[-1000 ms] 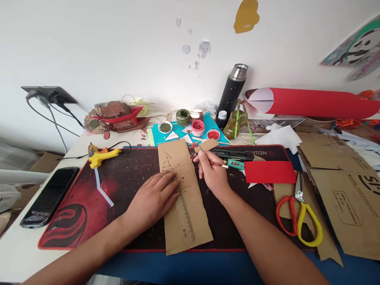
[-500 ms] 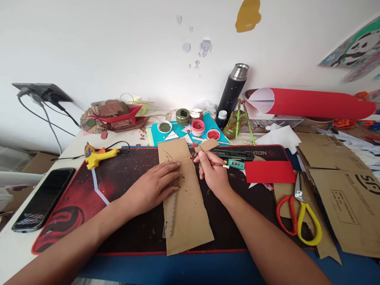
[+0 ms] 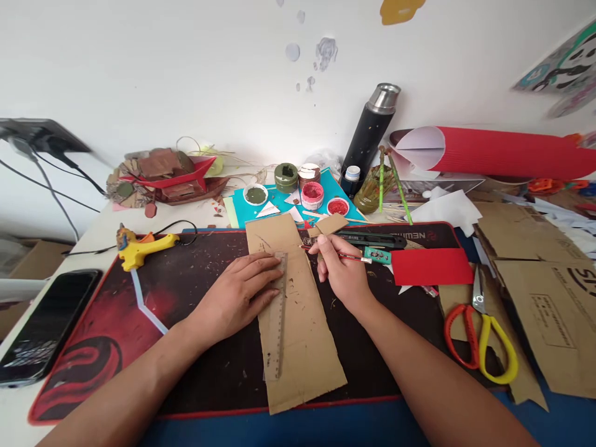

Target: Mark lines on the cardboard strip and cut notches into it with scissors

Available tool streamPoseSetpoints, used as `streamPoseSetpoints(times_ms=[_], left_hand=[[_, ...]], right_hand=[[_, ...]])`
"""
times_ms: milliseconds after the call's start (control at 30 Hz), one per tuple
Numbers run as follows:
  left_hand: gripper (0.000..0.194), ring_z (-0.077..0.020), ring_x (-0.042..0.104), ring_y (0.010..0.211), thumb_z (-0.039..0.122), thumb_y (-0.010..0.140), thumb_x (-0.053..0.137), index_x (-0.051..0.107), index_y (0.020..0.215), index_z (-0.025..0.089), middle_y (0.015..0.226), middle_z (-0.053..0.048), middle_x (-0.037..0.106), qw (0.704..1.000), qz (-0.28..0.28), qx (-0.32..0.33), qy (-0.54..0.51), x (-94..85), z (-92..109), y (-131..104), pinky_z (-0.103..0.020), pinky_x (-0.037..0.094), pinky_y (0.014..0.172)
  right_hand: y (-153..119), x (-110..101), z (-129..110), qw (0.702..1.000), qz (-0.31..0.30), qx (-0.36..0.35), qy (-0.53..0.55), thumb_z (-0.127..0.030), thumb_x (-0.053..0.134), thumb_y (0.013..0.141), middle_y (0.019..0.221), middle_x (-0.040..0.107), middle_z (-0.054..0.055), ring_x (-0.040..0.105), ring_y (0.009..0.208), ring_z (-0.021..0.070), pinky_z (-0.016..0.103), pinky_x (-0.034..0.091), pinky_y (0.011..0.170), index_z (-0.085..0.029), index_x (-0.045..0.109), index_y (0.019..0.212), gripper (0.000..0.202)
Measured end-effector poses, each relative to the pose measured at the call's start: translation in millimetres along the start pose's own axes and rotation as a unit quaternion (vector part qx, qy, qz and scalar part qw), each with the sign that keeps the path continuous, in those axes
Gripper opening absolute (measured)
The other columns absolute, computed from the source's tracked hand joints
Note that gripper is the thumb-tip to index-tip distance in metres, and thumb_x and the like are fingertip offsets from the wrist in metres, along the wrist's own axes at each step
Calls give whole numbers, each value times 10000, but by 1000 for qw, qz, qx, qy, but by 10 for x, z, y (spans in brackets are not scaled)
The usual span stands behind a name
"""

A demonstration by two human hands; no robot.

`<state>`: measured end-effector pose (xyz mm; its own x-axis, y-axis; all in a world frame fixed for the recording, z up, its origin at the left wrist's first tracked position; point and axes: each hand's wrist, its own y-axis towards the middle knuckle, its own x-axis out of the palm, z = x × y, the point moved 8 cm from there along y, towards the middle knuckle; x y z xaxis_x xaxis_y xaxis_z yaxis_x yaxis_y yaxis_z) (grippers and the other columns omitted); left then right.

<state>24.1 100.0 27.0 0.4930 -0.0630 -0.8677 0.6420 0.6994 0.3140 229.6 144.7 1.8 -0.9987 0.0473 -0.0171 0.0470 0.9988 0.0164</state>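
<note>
A long strip of brown cardboard (image 3: 310, 335) lies lengthwise in front of me on the dark mat. On its left part rests a clear ruler (image 3: 275, 335), running nearly along the strip. My left hand (image 3: 244, 285) lies over the ruler, fingers stretched flat and pressing it against the cardboard. Beyond the strip's right edge, my right hand (image 3: 339, 267) is closed around a pencil (image 3: 354, 257), whose point is at the cardboard's edge. Just behind that hand are a small cardboard scrap (image 3: 330, 223), a black utility knife (image 3: 372, 239) and a green eraser-like block (image 3: 378, 255).
A yellow glue gun (image 3: 144, 247) and a phone (image 3: 49, 326) sit at the left. Open paint pots (image 3: 312, 196) stand at the back beside a black flask (image 3: 370, 133). Scissors (image 3: 479, 335), red paper (image 3: 433, 267) and folded cardboard (image 3: 544, 316) lie at right.
The ruler has shifted rightward on the cardboard under my left hand, and its far end now shows past the fingers. My right hand keeps the pencil. The view has tilted slightly downward.
</note>
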Motion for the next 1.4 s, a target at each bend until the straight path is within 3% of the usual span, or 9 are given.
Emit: streamPoseSetpoints(times_ms=[333,467,667,833,1200,1400], left_hand=[[363,-305,638,1467,242,1128,587,702,1470,210,1536,-114,729,1000,8,-3,-8,12,-22,-1,-533,568,1198],[389,-348,626,1463,329,1122,612,702,1473,188,1555,-135,711,1000,-8,-1,16,38,1,-1,-569,572,1179],[324,-328,744,1204,321,1119,612,777,1360,180,1423,-141,789,995,10,37,93,-19,167,1,-511,648,999],[320,-304,770,1156,320,1146,563,784,1293,142,1392,-143,805,989,15,65,132,-42,247,4,-460,653,944],[320,-300,772,1130,309,1153,551,773,1284,120,1388,-147,806,990,19,68,126,-50,262,8,-460,658,925],[307,-311,716,1195,266,1126,607,733,1380,149,1449,-128,779,998,31,18,59,-9,116,-1,-501,629,1012]], right_hand=[[-7,-19,-25,1000,4,10,-19,-788,639,1010,503,508,-64,510,395,124,261,397,428,-226,716,806,603],[-7,-10,-23,1000,0,5,-15,-778,649,1010,502,512,-65,510,394,121,259,393,434,-219,722,811,597],[-16,-12,-10,1000,0,2,-16,-772,644,1018,486,508,-66,504,389,121,262,380,439,-213,731,817,599],[-18,-7,-4,1000,-5,0,-12,-746,656,1026,492,499,-68,511,396,120,263,362,444,-211,725,817,579],[-27,-7,41,1000,-13,3,-15,-730,653,1043,498,503,-67,511,406,116,259,374,452,-213,734,839,561],[-25,8,-20,1000,-13,-3,-18,-763,650,1028,487,507,-65,511,398,115,257,367,448,-212,726,818,594]])
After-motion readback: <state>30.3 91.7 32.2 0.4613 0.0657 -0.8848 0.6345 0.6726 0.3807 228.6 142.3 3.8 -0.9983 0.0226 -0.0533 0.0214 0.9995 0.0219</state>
